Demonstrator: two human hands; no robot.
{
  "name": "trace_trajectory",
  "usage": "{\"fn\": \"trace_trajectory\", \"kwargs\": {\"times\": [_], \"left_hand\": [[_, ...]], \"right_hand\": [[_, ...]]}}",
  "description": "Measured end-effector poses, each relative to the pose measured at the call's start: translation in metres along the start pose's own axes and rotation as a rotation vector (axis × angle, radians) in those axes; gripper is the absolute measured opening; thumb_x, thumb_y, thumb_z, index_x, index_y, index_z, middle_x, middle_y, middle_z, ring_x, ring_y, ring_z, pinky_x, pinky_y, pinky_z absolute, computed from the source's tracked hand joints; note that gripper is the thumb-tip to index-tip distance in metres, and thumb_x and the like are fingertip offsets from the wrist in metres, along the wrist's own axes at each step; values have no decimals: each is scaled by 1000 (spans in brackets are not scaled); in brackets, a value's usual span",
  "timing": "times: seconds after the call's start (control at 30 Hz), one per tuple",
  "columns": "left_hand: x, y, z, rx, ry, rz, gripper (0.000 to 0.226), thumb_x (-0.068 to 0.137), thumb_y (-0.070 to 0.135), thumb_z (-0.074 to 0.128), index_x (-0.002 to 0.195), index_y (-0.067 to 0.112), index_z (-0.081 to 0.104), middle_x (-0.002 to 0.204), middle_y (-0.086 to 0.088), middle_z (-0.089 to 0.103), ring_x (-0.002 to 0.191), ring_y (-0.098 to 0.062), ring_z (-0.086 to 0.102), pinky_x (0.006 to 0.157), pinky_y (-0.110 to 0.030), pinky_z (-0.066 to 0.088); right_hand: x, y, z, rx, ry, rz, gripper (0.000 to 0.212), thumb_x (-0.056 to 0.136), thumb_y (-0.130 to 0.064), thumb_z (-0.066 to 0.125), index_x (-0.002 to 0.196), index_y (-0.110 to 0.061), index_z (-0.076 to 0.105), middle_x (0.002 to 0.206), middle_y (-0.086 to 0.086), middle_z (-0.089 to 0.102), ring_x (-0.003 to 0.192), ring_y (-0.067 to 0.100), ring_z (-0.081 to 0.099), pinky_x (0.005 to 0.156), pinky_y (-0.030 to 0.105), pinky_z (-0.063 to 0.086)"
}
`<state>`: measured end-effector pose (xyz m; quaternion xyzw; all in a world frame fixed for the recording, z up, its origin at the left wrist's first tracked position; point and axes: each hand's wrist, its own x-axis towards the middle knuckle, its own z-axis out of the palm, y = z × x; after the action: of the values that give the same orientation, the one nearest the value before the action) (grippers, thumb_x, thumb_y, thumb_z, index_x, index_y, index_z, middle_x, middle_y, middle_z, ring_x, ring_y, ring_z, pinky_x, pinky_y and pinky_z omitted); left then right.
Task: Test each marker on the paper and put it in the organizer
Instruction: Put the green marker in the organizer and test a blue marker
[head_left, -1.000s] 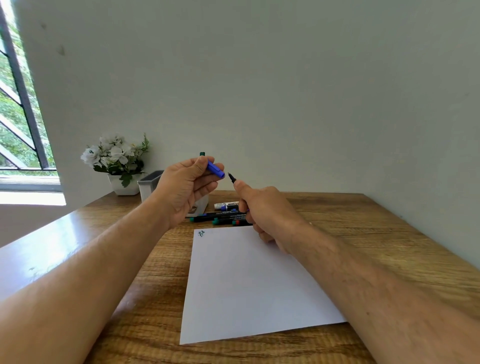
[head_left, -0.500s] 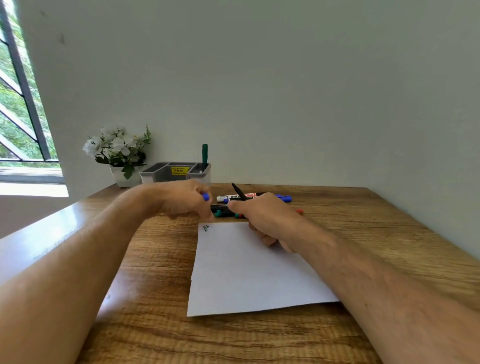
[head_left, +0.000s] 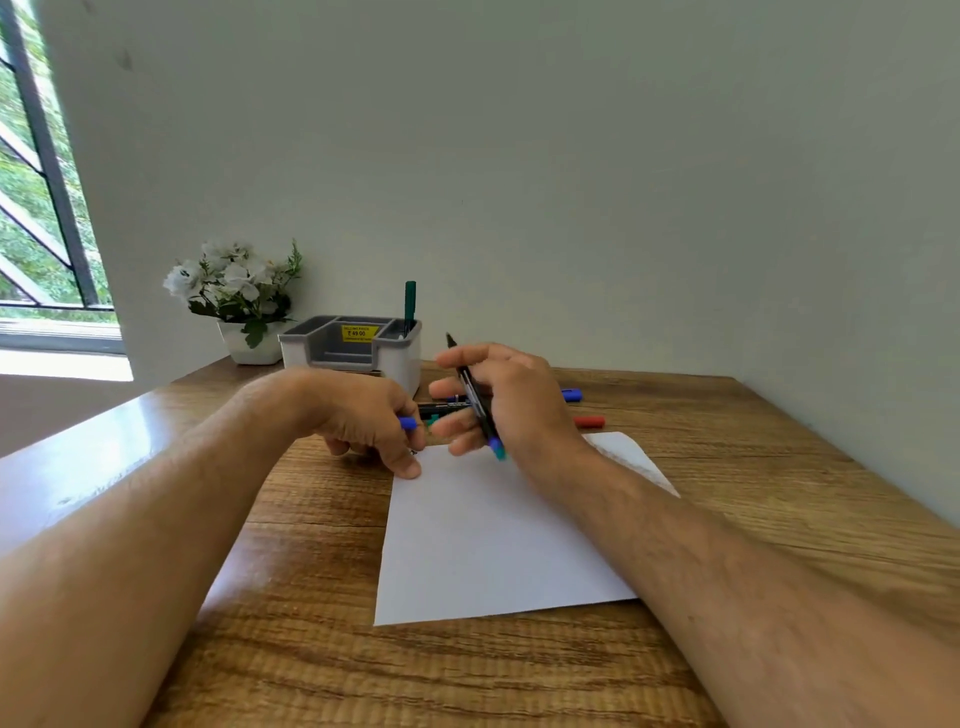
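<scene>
Wooden table (head_left: 753, 519) set against a plain pale wall, with a window at far left. White paper (head_left: 493, 545) lies in the middle of the table, its long side running away from the viewer.

Two bare forearms reach in from the bottom edge. Left hand (head_left: 363, 415) rests on the table at the paper's far left corner, fingers curled round a blue cap (head_left: 408, 423), one fingertip pressing on the paper's edge. Right hand (head_left: 511, 402) is raised just above the paper's far end, fingers curled round an uncapped black marker (head_left: 475, 397). This marker stands steeply, its dark tip pointing up and away, its blue end pointing down toward the paper.

Behind the hands, more markers lie on the table beyond the paper: a black one (head_left: 441, 408) shows between the hands, a blue end (head_left: 571, 395) and a red end (head_left: 589, 422) show to the right of the right hand.

Farther back, near the wall, a white and grey organizer (head_left: 353, 345) with several compartments and a yellow sticker. One green marker (head_left: 410, 306) stands upright in its right compartment. Left of the organizer is a white pot of white flowers (head_left: 234, 291).
</scene>
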<state>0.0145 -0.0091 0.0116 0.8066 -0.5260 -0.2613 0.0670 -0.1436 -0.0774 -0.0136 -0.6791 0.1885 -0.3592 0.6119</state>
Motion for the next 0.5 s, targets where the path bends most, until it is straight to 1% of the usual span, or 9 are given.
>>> {"fn": "trace_trajectory", "kwargs": {"times": [0.03,0.1,0.17,0.23,0.27,0.3,0.37,0.43,0.5], "left_hand": [[0,0,0,5,0,-1,23,82,23,76,98,24,59,88,-1,55,69,-13,48,73,-39,51],[1,-1,-1,5,3,-6,25,81,24,77,99,24,60,88,-1,55,67,-13,48,86,-47,51],[1,-3,-2,0,7,-6,26,80,25,78,99,25,60,90,-1,55,68,-13,48,78,-42,52],[2,-4,-3,-1,12,-9,28,79,26,79,100,25,61,92,-2,56,68,-13,49,62,-30,47],[2,-5,-3,0,15,-11,29,78,27,80,101,24,62,91,-2,56,68,-13,48,58,-27,43],[2,-6,-3,0,19,-11,31,78,28,81,102,24,62,91,-2,56,67,-13,48,56,-26,41],[2,-7,-3,8,25,-12,33,76,30,82,102,24,63,89,-2,56,64,-13,46,54,-25,40],[2,-7,-3,29,29,-17,32,76,32,81,101,24,62,87,-2,56,64,-13,47,54,-25,40],[2,-6,-3,49,35,-21,31,77,34,80,99,25,60,87,-1,56,68,-12,49,56,-26,43]], "right_hand": [[0,-1,0,40,-9,17,30,100,-3,39,111,-11,66,101,16,74,60,25,70,49,31,58],[0,-3,0,37,-6,10,19,96,-3,49,105,-10,64,92,13,75,61,25,69,48,30,57],[1,-4,-2,-59,39,-42,8,94,-12,61,88,-12,65,72,11,71,50,19,62,44,25,49],[4,-3,-4,-179,57,-82,28,98,-29,59,79,-11,69,58,9,64,41,16,53,41,22,42],[4,-3,-3,-197,40,-79,35,100,-33,54,80,-10,72,57,10,63,41,16,52,40,22,41],[3,-2,-1,-188,16,-68,37,102,-32,50,86,-7,73,59,12,63,42,18,53,40,23,41],[2,0,2,-156,-15,-44,29,100,-21,51,96,-1,72,66,17,65,46,21,56,42,25,45],[2,3,4,-180,-20,-24,20,93,-12,57,94,2,72,70,19,66,52,25,61,46,27,51],[3,6,4,-206,-29,9,17,89,-10,60,88,1,72,69,19,68,56,29,65,49,31,55]]}}
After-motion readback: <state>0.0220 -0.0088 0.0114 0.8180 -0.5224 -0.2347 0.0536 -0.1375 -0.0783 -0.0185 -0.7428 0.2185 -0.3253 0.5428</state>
